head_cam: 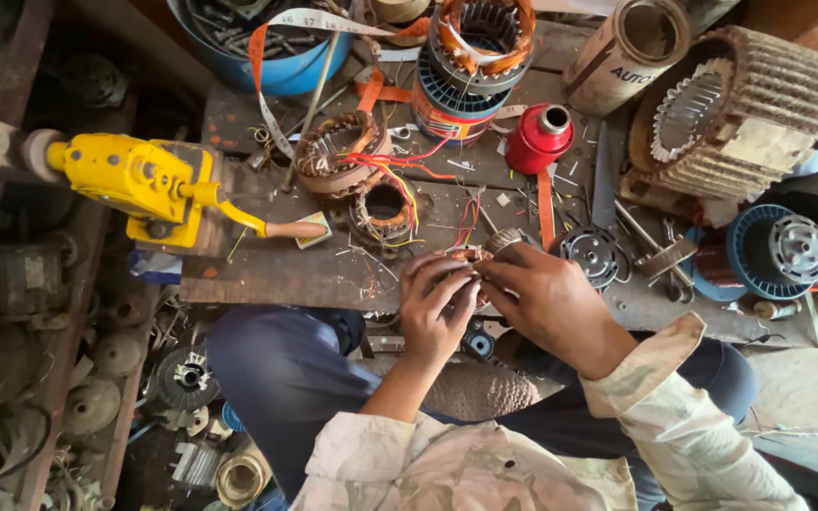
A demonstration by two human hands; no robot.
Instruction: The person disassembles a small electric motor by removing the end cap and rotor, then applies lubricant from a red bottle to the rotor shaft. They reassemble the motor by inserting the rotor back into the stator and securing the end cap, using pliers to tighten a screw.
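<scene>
At the near edge of the cluttered table, left hand and right hand both pinch a small copper-wound motor stator; steady, close fingertip grip suits the fine wires.

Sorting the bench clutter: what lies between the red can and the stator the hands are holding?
In the head view, an orange strap and loose wire scraps lie on the bench between the red can and the held stator.
</scene>
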